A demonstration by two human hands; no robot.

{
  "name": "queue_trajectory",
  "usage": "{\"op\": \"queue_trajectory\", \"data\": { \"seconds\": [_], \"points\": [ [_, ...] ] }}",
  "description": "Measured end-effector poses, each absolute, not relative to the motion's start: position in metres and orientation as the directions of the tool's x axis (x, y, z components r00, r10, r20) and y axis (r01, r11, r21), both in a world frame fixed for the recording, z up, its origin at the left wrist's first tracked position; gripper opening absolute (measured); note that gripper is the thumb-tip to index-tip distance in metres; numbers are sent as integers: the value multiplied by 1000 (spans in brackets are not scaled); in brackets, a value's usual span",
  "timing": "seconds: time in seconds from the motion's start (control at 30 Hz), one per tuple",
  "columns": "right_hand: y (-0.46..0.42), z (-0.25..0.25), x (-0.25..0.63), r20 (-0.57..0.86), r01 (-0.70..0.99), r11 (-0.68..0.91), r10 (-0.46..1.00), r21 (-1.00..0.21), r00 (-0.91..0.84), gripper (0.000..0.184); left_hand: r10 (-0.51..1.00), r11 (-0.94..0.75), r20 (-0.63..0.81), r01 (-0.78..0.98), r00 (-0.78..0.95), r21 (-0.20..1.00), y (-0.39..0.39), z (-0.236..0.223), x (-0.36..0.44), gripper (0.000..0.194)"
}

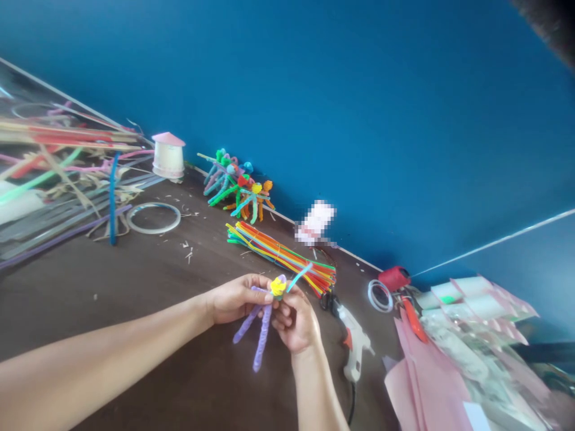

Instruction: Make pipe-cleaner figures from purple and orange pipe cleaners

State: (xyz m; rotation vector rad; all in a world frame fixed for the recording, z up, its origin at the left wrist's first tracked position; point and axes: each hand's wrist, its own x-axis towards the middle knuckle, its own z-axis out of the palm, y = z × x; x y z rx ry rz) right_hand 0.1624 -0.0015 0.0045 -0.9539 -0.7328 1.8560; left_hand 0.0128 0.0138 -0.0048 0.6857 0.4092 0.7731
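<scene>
Both of my hands meet over the dark brown table (148, 281) around a small pipe-cleaner figure (263, 323). It has a yellow curled head, purple fuzzy legs hanging down and a light blue strand sticking up to the right. My left hand (233, 297) pinches the figure from the left, fingers closed near the yellow head. My right hand (296, 320) grips it from the right and below, fingers curled round the stems.
A bundle of straight coloured pipe cleaners (281, 254) lies behind my hands. Several finished figures (238, 185) stand by the blue wall. A glue gun (354, 344), tape rings (153, 217), a pink-lidded cup (168, 155), red pliers (411, 317) and pink paper sheets (426, 383) lie around.
</scene>
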Motion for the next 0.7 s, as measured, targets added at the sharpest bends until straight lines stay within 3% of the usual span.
{"op": "queue_trajectory", "data": {
  "seconds": [0.23, 0.43, 0.7],
  "points": [
    [-4, 4, 157, -146, -450, -256, 953, -855, -265, 9, 710, 520, -7, -518, 704, 679, 14, -3, 12, 17],
    [-2, 5, 161, -171, -475, -252, 963, -843, -209, 15, 712, 526, -76, -459, 698, 716, 13, -6, 12, 14],
    [-2, 2, 163, -233, -419, -279, 960, -864, -158, 17, 684, 459, -47, -380, 728, 803, 11, -6, 12, 19]
  ]
}}
